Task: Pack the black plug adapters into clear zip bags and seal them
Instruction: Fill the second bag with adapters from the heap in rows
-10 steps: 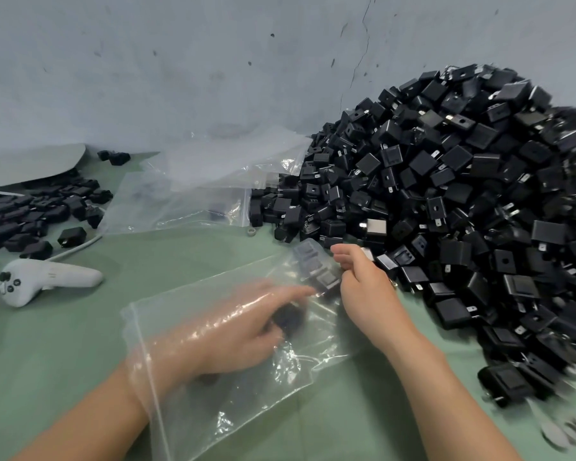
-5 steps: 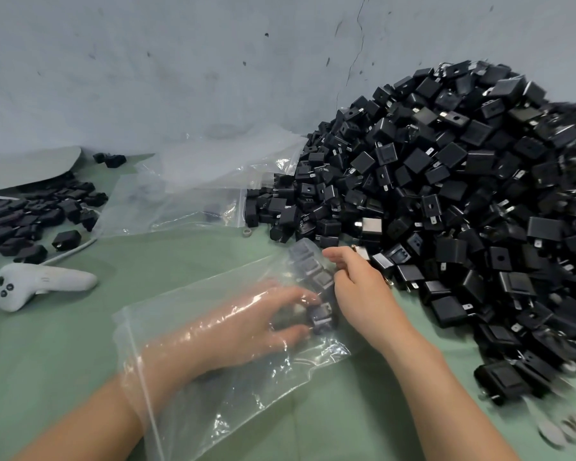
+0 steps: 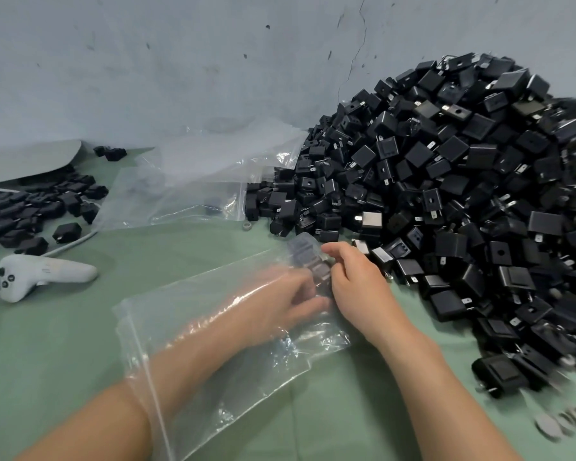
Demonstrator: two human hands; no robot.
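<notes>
Green table (image 3: 80, 344), one zip bag (image 3: 230, 394): left grip (image 3: 273, 307) inside holds several adapters (image 3: 305, 257); right grip (image 3: 359, 287) pinches it.

zip bag (image 3: 213, 361): clear, flat on bench, mouth open near-left | bagged adapters (image 3: 308, 261): black blocks in its far corner, blurred, perhaps four | adapter heap (image 3: 463, 194): big black pile, right, against wall | spare bags (image 3: 197, 181): clear, crumpled, behind

The adapter pile (image 3: 446, 181) fills the worktop's (image 3: 64, 344) right rear; spare bags (image 3: 193, 191) lie left of it, a controller (image 3: 44, 274) near the left edge.
</notes>
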